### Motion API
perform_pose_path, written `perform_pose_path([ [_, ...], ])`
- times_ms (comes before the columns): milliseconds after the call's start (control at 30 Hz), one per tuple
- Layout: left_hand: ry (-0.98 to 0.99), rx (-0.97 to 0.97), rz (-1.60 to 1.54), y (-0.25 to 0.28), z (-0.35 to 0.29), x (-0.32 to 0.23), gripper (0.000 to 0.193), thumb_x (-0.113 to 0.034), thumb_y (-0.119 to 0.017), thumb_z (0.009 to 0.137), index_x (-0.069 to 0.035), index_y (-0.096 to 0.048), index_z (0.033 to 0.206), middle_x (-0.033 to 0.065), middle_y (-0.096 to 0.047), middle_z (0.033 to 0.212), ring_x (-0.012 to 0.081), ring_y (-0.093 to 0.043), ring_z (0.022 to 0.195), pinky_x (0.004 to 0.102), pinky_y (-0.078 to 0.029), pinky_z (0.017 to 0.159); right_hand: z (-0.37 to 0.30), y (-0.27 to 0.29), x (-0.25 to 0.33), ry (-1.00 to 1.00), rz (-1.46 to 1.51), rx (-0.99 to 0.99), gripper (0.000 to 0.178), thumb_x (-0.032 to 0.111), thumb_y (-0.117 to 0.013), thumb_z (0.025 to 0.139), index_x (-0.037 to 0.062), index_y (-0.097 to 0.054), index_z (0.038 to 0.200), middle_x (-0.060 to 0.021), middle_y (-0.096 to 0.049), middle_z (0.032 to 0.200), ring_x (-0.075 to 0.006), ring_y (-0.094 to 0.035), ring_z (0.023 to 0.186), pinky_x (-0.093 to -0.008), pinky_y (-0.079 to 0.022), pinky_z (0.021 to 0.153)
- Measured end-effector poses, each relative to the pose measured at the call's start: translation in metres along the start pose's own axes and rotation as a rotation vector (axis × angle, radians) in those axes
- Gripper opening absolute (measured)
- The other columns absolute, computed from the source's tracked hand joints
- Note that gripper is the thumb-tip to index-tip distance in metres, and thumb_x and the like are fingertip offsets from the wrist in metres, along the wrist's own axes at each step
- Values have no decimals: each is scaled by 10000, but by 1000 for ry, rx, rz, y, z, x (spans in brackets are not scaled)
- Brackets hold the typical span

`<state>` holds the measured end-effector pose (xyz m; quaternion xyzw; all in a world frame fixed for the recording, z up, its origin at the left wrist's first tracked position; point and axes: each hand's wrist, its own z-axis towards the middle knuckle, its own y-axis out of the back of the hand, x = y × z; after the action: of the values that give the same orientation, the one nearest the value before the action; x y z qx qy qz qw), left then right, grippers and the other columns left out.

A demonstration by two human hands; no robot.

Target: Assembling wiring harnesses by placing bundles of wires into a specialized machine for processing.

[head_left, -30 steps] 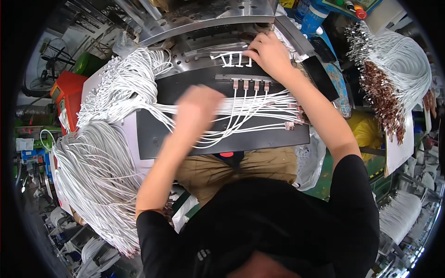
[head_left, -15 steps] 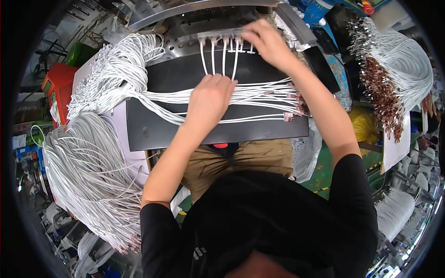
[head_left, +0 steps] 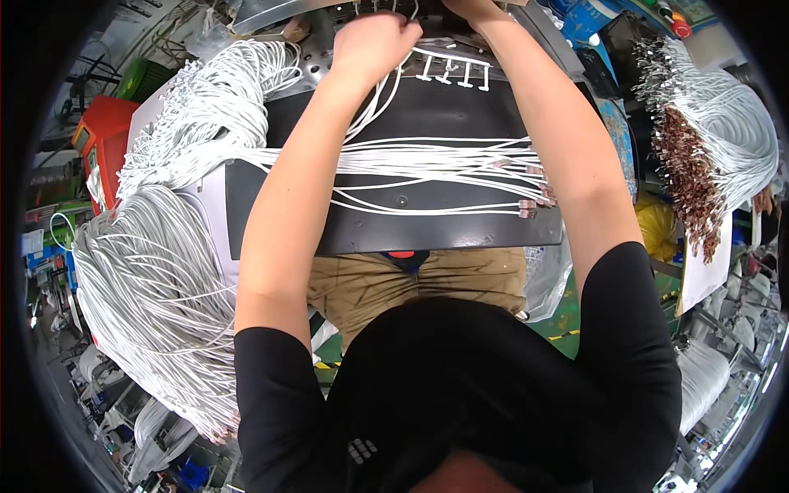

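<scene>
A few white cables (head_left: 376, 107) are being clasped in the left hand's (head_left: 374, 45) curled grip, over the perforated metal plate (head_left: 322, 59). The right hand (head_left: 470, 6) is being cropped by the upper edge, so its grip cannot be told. Near both, a white tabbed strip (head_left: 450, 57) is being left free. Below, a loose bundle (head_left: 427, 158) is being carried by the black tabletop (head_left: 460, 234); by crossing strands, cables could be getting snagged and tugged askew.
</scene>
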<state>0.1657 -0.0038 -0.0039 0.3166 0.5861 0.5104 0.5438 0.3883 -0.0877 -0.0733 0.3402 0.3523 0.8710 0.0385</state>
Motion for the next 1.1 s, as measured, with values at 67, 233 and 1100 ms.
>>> perform_pose_path([
  [67,105,-19,-51,13,9,-22,353,-242,-560,912,-26,-650,1176,216,-678,1118,364,-639,1085,467,-486,971,-6,0,-12,93,-22,-41,297,234,-633,930,-4,-628,1108,-201,-654,1084,-299,-618,1045,-428,-483,910],
  [233,183,-201,-87,-1,-9,27,453,-208,-576,869,34,-617,1250,234,-639,1256,341,-559,1260,449,-379,1117,-57,8,79,115,-211,106,404,329,-590,964,-10,-623,1182,-228,-642,1184,-325,-593,1163,-438,-444,1010],
  [1100,124,345,-1436,-21,-216,14,342,-301,-565,1039,22,-657,976,94,-675,805,168,-651,715,297,-533,684,-246,163,61,-65,33,-400,219,148,-622,993,-24,-710,1096,-107,-719,1070,-148,-663,913,-257,-513,811],
])
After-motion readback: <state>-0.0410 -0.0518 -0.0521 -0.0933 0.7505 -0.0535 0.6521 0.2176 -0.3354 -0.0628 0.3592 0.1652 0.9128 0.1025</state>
